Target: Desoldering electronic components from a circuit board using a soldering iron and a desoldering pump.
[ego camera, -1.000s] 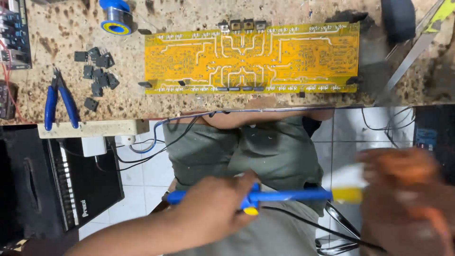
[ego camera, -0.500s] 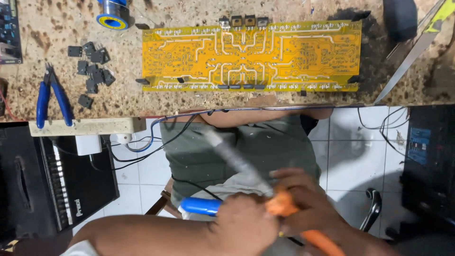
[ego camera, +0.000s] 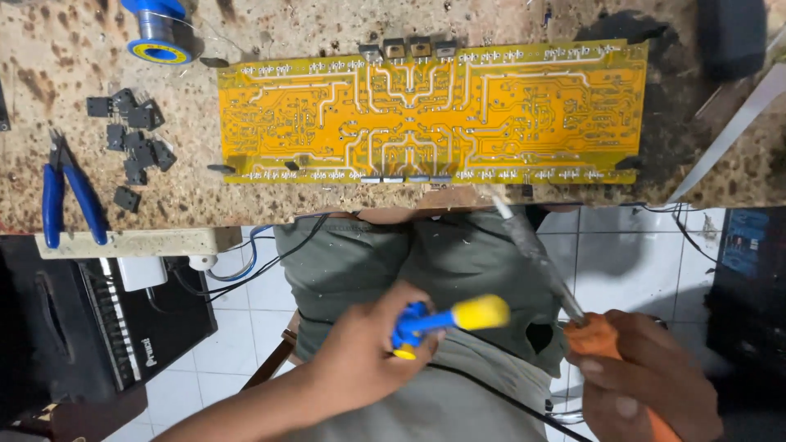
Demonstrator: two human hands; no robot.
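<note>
My left hand (ego camera: 364, 364) grips a blue-and-yellow desoldering pump (ego camera: 449, 317) over my lap; my right hand (ego camera: 647, 381) clasps an orange-handled soldering iron (ego camera: 544, 266), its tip angled toward the yellow circuit board (ego camera: 430, 110) on the speckled workbench (ego camera: 123, 49).

Electronics repair workshop: yellow circuit board (ego camera: 432, 110), solder spool (ego camera: 160, 33), pliers (ego camera: 70, 196).

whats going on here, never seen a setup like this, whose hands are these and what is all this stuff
One picture, from a camera worn on a person's head, looking down at their lap and workbench. The left hand holds a blue and yellow desoldering pump. The right hand grips a soldering iron by its orange handle, tip pointing at the bench. On the speckled bench lie a long yellow circuit board, solder side up, small black components, blue-handled pliers and a solder spool.
</note>
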